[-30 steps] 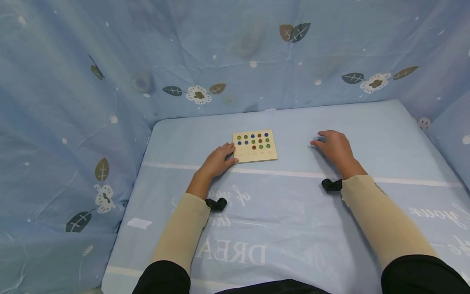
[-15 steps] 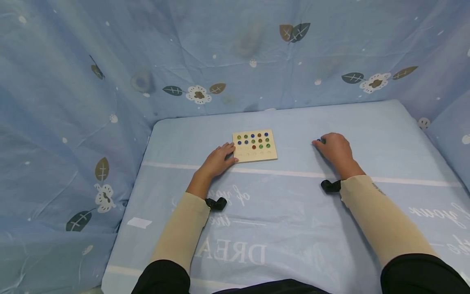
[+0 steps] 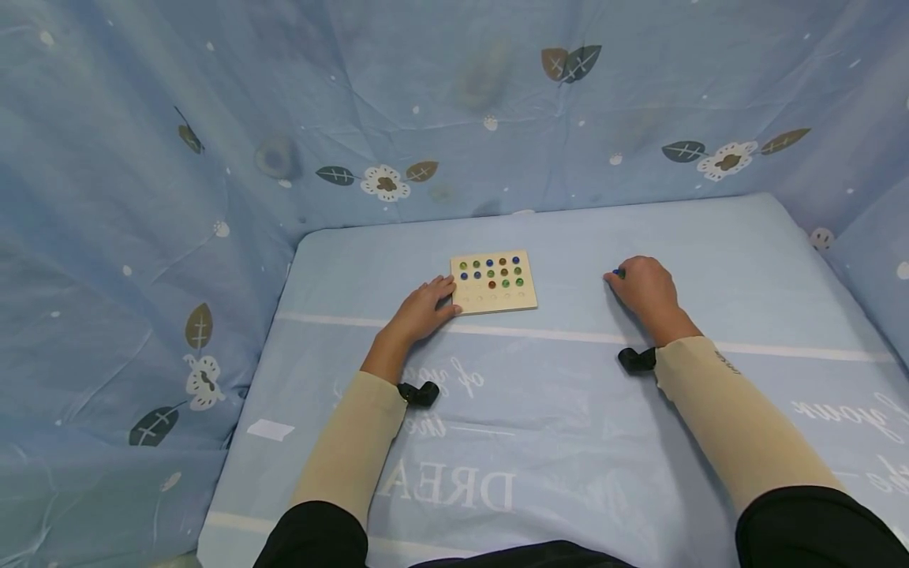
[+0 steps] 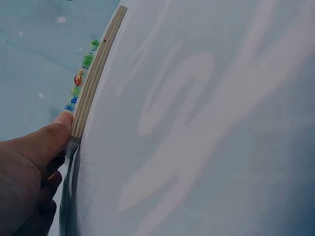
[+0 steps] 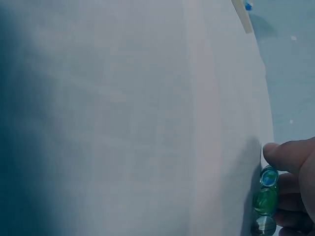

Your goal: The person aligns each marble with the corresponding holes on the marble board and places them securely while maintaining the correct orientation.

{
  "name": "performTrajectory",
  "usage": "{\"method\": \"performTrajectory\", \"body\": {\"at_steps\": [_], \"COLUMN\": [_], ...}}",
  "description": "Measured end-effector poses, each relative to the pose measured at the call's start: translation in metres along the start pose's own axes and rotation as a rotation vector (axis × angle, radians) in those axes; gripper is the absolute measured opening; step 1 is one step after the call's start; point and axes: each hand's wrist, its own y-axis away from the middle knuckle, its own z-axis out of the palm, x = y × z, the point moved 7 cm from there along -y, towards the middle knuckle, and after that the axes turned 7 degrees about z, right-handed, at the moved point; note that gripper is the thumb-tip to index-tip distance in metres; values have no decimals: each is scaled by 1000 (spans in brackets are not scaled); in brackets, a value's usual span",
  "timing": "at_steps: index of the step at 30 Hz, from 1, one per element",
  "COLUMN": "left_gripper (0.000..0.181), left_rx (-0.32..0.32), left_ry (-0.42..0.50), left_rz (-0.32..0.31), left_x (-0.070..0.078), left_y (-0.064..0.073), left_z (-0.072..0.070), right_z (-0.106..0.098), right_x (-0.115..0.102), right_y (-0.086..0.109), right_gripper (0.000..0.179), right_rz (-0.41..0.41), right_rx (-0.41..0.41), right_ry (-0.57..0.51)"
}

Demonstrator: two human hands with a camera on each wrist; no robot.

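A flat wooden marble board [image 3: 510, 300] lies on the bed-like surface, its upper rows filled with blue, green, yellow and red-brown marbles. My left hand [image 3: 419, 312] rests against the board's left edge, thumb at the near corner and fingers extended along the side. In the left wrist view, the thumb [image 4: 47, 142] touches the board's edge. To the right of the board, my right hand [image 3: 645, 285] has its thumb and curled fingers about several small glass marbles. The right wrist view shows a blue marble [image 5: 268, 177], a green marble [image 5: 266, 200] and a clear marble [image 5: 264, 226] against the fingers.
Pale blue cloth [image 3: 568, 379] with mirrored lettering covers the flat surface. Patterned blue fabric [image 3: 454, 102] hangs behind and at the sides. A whitish patch [image 3: 270, 430] lies near the left edge. Each wrist wears a black camera mount [image 3: 420, 394].
My right hand's thumb and fingers have drawn together around the marbles, and the hand has turned slightly. The left hand and the board have stayed in place.
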Motion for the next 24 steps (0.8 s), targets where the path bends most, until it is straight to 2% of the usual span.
{"method": "performTrajectory", "body": {"at_steps": [13, 24], "left_gripper": [64, 64], "left_rx": [18, 19], "left_ry": [8, 22], "left_rz": [11, 21], "left_x": [1, 0], "left_y": [-1, 0], "left_z": [0, 0], "right_z": [2, 1], "right_x": [0, -1], "right_y": [0, 0], "right_gripper": [36, 30], "right_rz": [28, -7], "right_rx": [38, 45], "right_ry": [23, -18]}}
